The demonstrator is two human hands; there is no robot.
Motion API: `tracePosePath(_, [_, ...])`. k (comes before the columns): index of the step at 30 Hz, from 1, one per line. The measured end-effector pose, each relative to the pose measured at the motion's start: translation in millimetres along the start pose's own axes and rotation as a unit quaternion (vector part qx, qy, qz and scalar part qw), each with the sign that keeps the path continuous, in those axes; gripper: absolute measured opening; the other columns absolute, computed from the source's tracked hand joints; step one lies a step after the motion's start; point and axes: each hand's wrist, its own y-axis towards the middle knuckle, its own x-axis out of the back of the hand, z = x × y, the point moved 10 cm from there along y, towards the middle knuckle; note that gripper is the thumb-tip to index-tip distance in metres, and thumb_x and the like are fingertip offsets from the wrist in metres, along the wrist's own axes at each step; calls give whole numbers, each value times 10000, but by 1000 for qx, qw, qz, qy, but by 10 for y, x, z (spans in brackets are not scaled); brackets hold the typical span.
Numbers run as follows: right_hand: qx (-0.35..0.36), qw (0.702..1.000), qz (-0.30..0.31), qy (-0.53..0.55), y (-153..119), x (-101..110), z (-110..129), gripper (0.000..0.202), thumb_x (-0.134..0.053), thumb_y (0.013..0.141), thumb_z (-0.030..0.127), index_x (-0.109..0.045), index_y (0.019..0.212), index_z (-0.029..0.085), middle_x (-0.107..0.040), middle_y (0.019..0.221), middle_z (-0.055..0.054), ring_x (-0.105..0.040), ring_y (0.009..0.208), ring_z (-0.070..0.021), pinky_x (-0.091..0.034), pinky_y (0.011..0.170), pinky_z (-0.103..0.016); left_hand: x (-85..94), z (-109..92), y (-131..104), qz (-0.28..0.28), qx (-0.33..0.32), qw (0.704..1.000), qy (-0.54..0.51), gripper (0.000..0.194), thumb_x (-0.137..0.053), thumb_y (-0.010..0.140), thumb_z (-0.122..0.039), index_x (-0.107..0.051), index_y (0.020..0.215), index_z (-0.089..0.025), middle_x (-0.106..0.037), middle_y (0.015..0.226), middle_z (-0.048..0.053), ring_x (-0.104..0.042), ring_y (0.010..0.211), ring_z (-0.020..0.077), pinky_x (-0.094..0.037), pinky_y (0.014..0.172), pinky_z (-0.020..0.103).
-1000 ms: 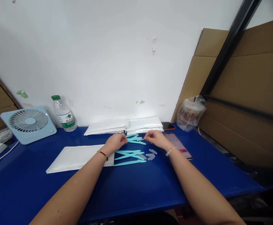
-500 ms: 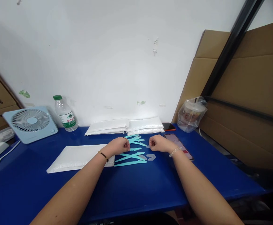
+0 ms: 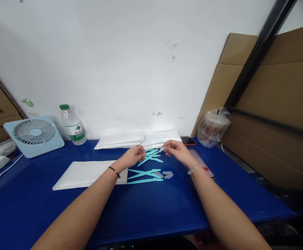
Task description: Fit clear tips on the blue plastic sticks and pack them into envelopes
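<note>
My left hand [image 3: 134,155] is closed in a pinch on a slim teal eyebrow razor [image 3: 149,158], which slants up to the right. Between the thumb and finger of my right hand [image 3: 176,151] is a small translucent blade cap [image 3: 161,150], close to that razor's upper end. More teal razors lie crossed under and behind the held one. Nearer me, several razors [image 3: 145,181] rest beside the white padded mailer [image 3: 81,172]. Loose translucent caps [image 3: 168,176] lie at their right ends.
Two stacks of white mailers [image 3: 120,139] lie along the wall. At the left stand a blue fan [image 3: 35,133] and a water bottle [image 3: 75,128]. To the right are a phone [image 3: 200,161], another phone [image 3: 188,140], a bagged drink cup [image 3: 214,126] and cardboard [image 3: 278,90].
My right hand has risen away from me with the cap. The razor near my left hand has left its place on the table and now tilts up toward the cap.
</note>
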Motion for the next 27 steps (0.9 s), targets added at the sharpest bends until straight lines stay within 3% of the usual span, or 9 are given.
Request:
tracePosePath(12, [-14, 998, 55, 35, -6, -321, -46, 281, -650, 746, 410, -615, 866, 158, -642, 700, -20, -622, 659, -144, -501, 636, -279, -100, -80, -7, 14, -8, 1000, 8, 227, -483, 819, -387, -509, 896, -175, -646, 766, 26, -557, 644, 138, -428, 612, 254])
tracePosePath(17, [-8, 993, 65, -100, -27, -194, -90, 222, -630, 753, 339, -633, 896, 169, -632, 704, -10, -587, 630, -132, -464, 597, -251, 6, -40, -4, -52, -1, 986, 158, 230, -507, 799, -391, -567, 904, -195, -647, 852, 49, -585, 779, 198, -412, 657, 280])
tracePosePath(20, [-38, 973, 147, -173, -103, -193, -149, 188, -663, 708, 338, -661, 769, 160, -634, 668, -14, -557, 597, -126, -431, 551, -230, 85, -109, -42, -85, -12, 970, 225, 299, -595, 730, -403, -606, 954, -206, -621, 984, 70, -566, 914, 236, -406, 708, 287])
tracePosePath(23, [-74, 944, 250, -204, -233, -313, -240, 213, -718, 637, 350, -685, 736, 164, -642, 639, -11, -565, 579, -133, -418, 519, -219, -78, -124, -81, 8, -11, 976, 217, 342, -655, 658, -482, -646, 864, -209, -618, 859, 38, -565, 749, 196, -379, 591, 257])
tracePosePath(25, [-81, 929, 275, -236, -276, -372, -294, 189, -735, 605, 322, -689, 709, 171, -643, 627, -6, -571, 570, -135, -413, 504, -214, -212, -121, -123, 74, -7, 973, 218, 343, -699, 595, -504, -663, 777, -215, -613, 754, 17, -541, 651, 171, -332, 515, 244])
tracePosePath(27, [-82, 921, 277, -262, -283, -413, -344, 141, -726, 600, 282, -680, 678, 174, -645, 626, -5, -572, 561, -134, -408, 493, -212, -272, -109, -147, 96, 0, 968, 232, 289, -714, 581, -475, -667, 711, -221, -620, 701, 11, -531, 617, 166, -303, 484, 243])
